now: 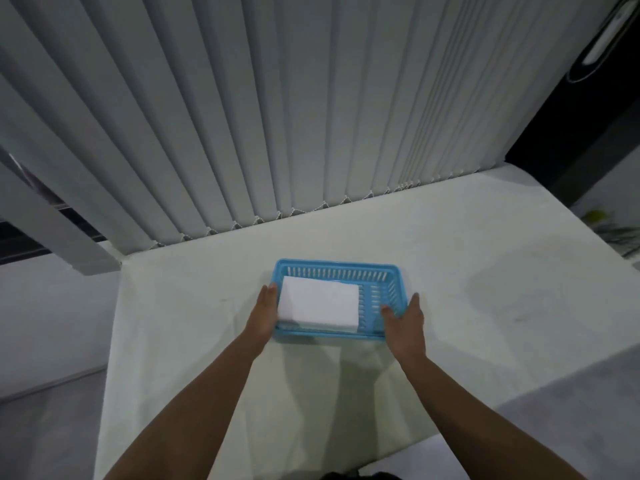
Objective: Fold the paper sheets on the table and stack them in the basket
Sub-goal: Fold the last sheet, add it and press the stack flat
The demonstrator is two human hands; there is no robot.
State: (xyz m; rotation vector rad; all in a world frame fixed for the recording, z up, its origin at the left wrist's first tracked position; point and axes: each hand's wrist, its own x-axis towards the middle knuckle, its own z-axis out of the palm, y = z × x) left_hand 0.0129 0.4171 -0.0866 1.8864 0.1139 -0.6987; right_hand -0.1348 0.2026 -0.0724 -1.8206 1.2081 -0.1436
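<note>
One blue slatted basket sat on the white table, a little below the middle of the frame. Inside it lay one stack of folded white paper sheets, filling the left part of the basket and leaving the slotted floor bare on the right; how many sheets made up the stack could not be told, though a few layered edges showed along its lower side. No loose sheets showed on the table.

Two bare hands reached in from the bottom of the frame, one at each end of the basket. The left hand lay flat against the basket's left wall, fingers extended and together, touching the rim beside the paper stack. The right hand cupped the lower right corner, its thumb hooked inside the basket and its fingers stretched along the outer wall, so that it held the rim.

Vertical grey blinds filled the upper half of the frame behind the table.
</note>
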